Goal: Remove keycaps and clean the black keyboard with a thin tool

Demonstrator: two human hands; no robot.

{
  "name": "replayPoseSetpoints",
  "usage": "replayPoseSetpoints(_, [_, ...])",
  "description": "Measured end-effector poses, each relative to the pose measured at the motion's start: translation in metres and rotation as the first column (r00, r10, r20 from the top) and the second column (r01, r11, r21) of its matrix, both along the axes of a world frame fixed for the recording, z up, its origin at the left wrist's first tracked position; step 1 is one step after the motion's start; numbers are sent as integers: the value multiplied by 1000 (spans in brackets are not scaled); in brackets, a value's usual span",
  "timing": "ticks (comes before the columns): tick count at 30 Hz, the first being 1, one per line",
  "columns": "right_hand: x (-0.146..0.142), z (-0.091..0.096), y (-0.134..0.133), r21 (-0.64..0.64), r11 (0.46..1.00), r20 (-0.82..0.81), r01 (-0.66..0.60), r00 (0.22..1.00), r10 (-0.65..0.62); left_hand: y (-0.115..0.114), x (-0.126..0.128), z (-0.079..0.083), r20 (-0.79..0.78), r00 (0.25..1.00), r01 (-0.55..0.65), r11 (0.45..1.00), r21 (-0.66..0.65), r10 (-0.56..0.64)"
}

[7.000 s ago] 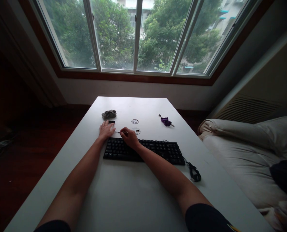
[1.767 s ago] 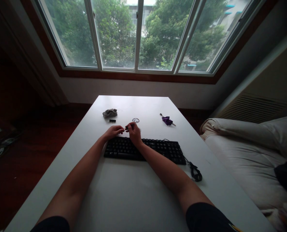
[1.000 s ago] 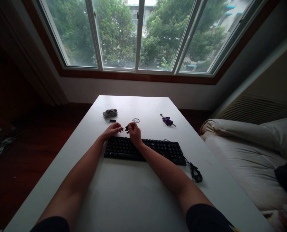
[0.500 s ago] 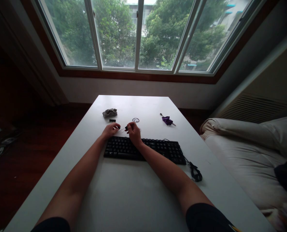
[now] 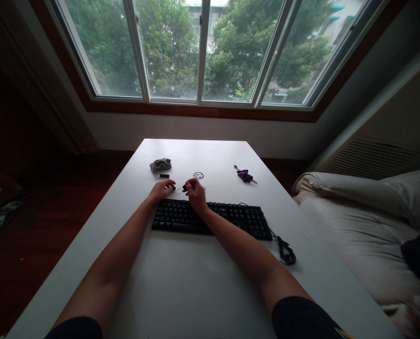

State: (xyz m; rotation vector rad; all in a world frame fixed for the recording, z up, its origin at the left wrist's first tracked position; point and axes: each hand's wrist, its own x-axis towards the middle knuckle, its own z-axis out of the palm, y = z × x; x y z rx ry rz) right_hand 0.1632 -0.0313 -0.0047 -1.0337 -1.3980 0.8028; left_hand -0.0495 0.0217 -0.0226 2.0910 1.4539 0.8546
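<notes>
My right hand [image 5: 196, 192] is closed around the black handle of a wire keycap puller [image 5: 184, 188], whose thin wires point left. A small black keycap [image 5: 173, 188] is pinched in the fingertips of my left hand [image 5: 163, 189], close to the wire ends; whether they touch I cannot tell. Below both hands lies a black keyboard [image 5: 238, 216], partly covered by my right wrist and forearm. Its coiled cable [image 5: 286, 252] rests at the right end.
On the white table [image 5: 153, 292] are a crumpled grey cloth [image 5: 161, 164], a small black bar [image 5: 164, 176] and a thin dark ring [image 5: 198, 175]. Farther right, a brush [image 5: 236, 167] lies by a purple cloth [image 5: 245, 176]. A pale sofa [image 5: 340, 212] stands beside the table.
The keycap in my left fingertips has shifted very slightly downward. My right hand and the puller have hardly moved.
</notes>
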Motion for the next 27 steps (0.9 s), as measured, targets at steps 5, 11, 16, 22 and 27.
replayPoseSetpoints(5, [0,2,-2,11,1000,0,-2,1000,2,1,-1,1,-66,997,-22,997,70,27])
replayPoseSetpoints(11, [0,5,-4,35,999,2,-15,1000,15,2,0,0,-88,996,30,996,86,-22])
replayPoseSetpoints(16, [2,7,-5,80,995,88,53,994,-60,3,0,-1,-12,1000,10,999,53,-10])
replayPoseSetpoints(22, [4,8,-7,60,998,167,32,985,-42,1,-9,7,-62,985,-159,987,1,159])
replayPoseSetpoints(27, [2,5,-4,28,999,151,-37,988,33,-5,-12,16,-100,987,-136,984,-112,125])
